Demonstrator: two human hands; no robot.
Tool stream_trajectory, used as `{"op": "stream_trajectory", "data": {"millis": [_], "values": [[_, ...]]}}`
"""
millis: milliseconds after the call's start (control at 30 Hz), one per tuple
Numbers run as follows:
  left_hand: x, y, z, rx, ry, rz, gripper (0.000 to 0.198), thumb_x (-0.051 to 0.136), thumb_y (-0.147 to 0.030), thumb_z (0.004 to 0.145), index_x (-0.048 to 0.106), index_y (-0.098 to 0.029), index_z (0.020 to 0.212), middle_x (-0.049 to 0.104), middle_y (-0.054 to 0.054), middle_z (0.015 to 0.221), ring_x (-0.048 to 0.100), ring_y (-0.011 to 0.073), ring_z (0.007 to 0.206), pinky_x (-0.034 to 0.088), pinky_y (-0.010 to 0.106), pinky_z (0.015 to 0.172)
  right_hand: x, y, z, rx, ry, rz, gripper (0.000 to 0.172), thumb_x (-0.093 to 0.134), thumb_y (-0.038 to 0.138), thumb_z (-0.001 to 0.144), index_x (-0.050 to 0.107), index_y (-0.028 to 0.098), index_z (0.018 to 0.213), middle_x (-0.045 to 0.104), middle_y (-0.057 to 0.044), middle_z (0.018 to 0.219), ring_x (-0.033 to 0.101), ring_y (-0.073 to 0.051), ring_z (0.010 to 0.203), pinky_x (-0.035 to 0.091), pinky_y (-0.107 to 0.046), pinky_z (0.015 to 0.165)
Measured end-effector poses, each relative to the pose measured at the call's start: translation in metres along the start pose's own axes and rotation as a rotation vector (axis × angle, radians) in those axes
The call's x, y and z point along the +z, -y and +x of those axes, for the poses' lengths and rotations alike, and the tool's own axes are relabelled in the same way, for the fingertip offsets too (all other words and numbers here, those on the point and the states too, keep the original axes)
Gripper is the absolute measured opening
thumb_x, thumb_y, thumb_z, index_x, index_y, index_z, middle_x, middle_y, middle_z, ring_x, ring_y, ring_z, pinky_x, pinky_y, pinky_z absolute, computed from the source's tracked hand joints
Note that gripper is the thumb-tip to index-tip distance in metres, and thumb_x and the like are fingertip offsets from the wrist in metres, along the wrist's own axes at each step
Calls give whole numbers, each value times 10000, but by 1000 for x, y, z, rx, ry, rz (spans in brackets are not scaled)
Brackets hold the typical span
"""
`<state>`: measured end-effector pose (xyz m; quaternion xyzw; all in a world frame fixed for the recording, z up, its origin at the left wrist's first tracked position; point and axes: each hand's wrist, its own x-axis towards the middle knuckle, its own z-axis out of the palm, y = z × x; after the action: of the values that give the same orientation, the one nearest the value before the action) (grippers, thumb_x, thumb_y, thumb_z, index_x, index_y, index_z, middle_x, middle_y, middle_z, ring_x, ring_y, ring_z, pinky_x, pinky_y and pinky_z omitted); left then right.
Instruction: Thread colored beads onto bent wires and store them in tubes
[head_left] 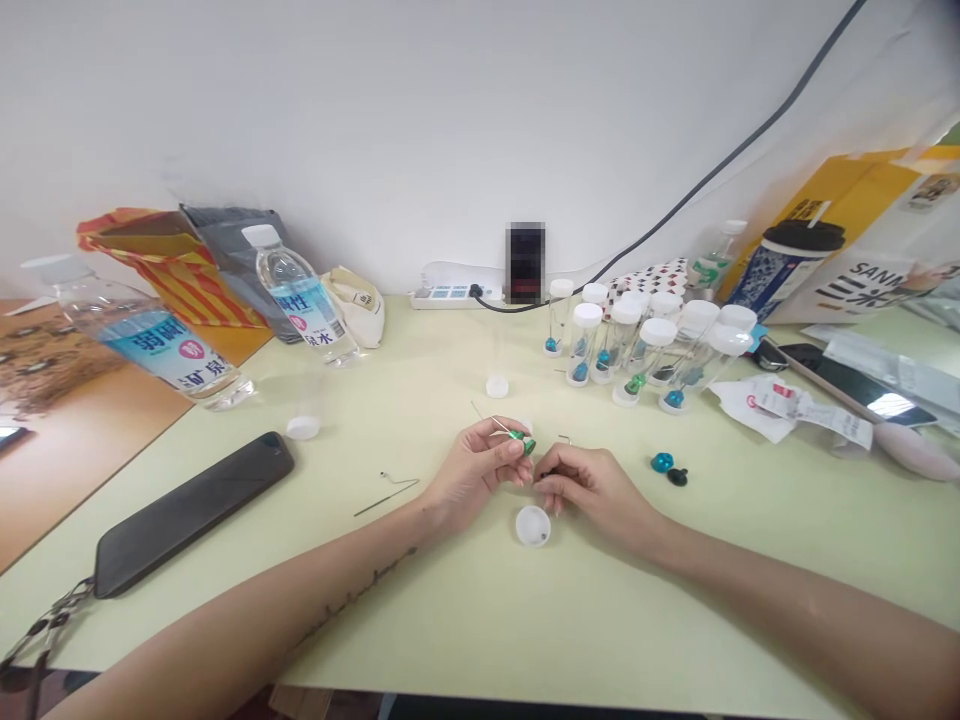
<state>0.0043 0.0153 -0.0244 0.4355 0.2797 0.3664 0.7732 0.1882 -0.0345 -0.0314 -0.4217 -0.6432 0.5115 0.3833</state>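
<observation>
My left hand (pixel 480 462) pinches a shiny green metal part (pixel 519 440) with a thin metal rod sticking up from it. Close beside it, my right hand (pixel 589 485) is closed on a small black part (pixel 551 474); a thin bent metal rod (pixel 565 438), like a hex key, shows above its fingers. Just below the hands lies a white cap (pixel 533 526) with a tiny dark piece inside. To the right rest a blue metal part (pixel 662 462) and a black part (pixel 678 477). Thin wire pieces (pixel 386 492) lie left of my left hand.
Several clear tubes with white caps (pixel 656 332) hold blue and green parts at the back right. Two water bottles (pixel 307 300) and a black phone (pixel 195 512) are on the left. A power strip (pixel 450 292) sits by the wall; a cup (pixel 787 265) stands far right.
</observation>
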Motion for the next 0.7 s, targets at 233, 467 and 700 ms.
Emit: {"op": "stream_trajectory", "data": {"millis": [233,467,700], "values": [[0,-2,-5,44,-38,73,191,755,-255,727,667,-162,869,613,-10,670,548,80,519,425,213,512,-3,0,0,-120,-35,-160,234,481,257,923,698,255,1012,607,-40,904,556,-132,662,484,-276,615],[-2,-2,-2,68,-81,24,156,751,-206,730,689,-159,865,658,11,790,569,78,663,444,209,663,-5,-1,0,-177,-86,-344,433,370,142,931,556,309,1285,536,-39,909,533,-152,792,466,-292,709],[0,0,-3,42,-79,48,215,777,-165,692,689,-162,888,682,13,813,580,82,686,452,216,704,-3,1,-2,-62,-134,-157,307,559,232,877,551,261,1182,648,-20,925,601,-159,799,500,-286,688]]}}
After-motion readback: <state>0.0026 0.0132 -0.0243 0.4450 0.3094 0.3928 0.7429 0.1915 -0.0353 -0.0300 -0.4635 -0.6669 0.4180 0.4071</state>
